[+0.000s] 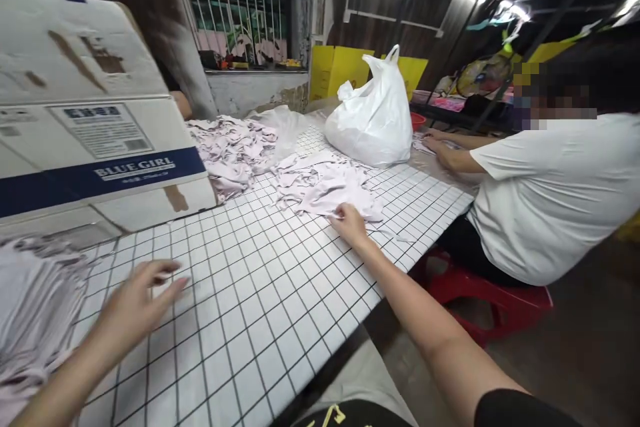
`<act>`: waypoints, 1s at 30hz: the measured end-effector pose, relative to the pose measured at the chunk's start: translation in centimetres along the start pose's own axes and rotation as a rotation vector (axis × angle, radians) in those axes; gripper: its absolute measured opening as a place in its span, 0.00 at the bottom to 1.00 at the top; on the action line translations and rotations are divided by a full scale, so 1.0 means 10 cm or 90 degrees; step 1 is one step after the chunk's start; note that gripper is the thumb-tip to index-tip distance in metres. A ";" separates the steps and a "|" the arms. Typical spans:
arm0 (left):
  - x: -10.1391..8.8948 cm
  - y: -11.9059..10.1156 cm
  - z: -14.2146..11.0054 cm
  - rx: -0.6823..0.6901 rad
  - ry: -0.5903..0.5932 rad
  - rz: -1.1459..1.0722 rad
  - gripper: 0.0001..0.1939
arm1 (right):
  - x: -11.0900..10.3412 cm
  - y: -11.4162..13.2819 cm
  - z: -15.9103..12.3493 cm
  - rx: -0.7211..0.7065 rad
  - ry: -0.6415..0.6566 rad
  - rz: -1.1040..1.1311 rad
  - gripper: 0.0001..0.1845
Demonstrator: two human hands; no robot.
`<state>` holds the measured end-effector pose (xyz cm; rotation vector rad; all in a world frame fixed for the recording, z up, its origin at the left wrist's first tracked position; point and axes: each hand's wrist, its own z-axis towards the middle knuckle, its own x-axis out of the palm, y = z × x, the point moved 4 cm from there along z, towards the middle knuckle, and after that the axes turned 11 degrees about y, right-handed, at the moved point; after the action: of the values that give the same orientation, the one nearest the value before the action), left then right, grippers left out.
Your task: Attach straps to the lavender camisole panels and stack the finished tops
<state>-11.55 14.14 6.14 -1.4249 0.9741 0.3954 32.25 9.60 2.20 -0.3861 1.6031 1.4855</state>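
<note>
The right hand [350,223], stretched to the middle of the frame, pinches the near edge of a pale pink fabric piece [333,190] lying loose on the gridded desk [260,293]; peeling off one layer cleanly looks best done with a low, flat pull. The left hand [135,303], at lower left, hovers with fingers [167,280] loosely spread beside a stacked fabric pile [35,307]. A Blue Girl carton [95,127] crowds the upper left, a white plastic bag [373,117] sits beyond, and a seated co-worker [555,193] occupies the right.
</note>
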 end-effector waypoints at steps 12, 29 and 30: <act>2.00 -2.08 2.36 -0.029 0.129 -0.134 0.18 | -0.64 -0.53 1.81 0.078 0.158 0.107 0.12; -0.11 -1.62 0.73 -0.009 0.090 -0.750 0.06 | -0.42 0.81 0.19 -0.169 0.410 0.248 0.12; -0.24 -1.55 0.59 -0.005 0.077 -0.755 0.07 | -0.46 0.91 0.11 -0.173 0.501 0.277 0.14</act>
<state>0.58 17.90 17.10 -1.7796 0.0931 -0.5670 28.54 11.22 11.61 -0.9053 2.1913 2.0446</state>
